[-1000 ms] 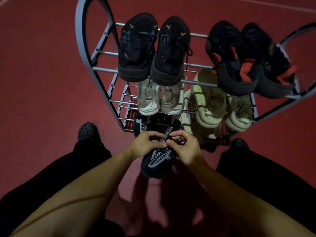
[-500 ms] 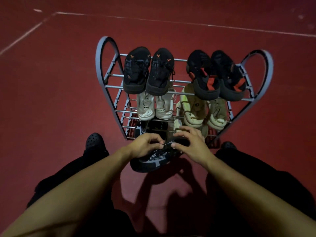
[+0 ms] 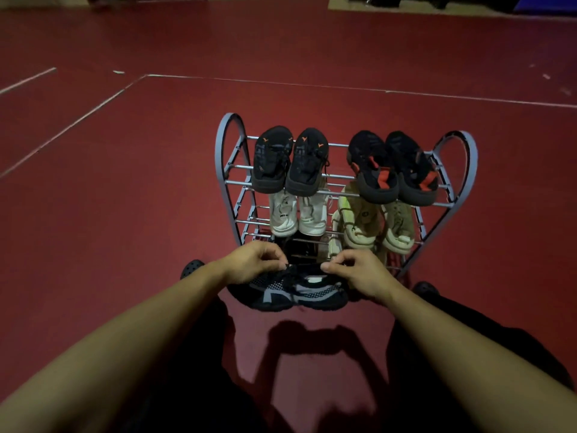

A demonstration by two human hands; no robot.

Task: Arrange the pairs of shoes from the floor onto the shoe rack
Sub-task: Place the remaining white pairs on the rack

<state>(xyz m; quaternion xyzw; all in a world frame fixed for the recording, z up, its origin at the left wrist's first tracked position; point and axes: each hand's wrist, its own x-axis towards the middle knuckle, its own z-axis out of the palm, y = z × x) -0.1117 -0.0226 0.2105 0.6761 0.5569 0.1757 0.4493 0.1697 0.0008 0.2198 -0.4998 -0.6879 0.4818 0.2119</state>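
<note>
A grey metal shoe rack (image 3: 232, 157) stands on the red floor in front of me. Its top shelf carries a black pair with orange marks (image 3: 290, 160) and a black pair with red patches (image 3: 393, 168). On the shelf below sit a white pair (image 3: 296, 214) and a pale cream pair (image 3: 374, 223). Before the rack's bottom shelf a black and grey mesh pair (image 3: 296, 290) lies side by side. My left hand (image 3: 253, 264) pinches the left shoe's collar and my right hand (image 3: 359, 271) pinches the right shoe's collar.
The red floor (image 3: 125, 198) has white painted lines at the left and behind the rack. My black clogs (image 3: 192, 268) (image 3: 426, 289) flank the mesh pair. My dark trouser legs fill the bottom of the view.
The camera has pulled back and up, so the rack looks smaller. My hands have spread apart, and a second mesh shoe now lies beside the first one.
</note>
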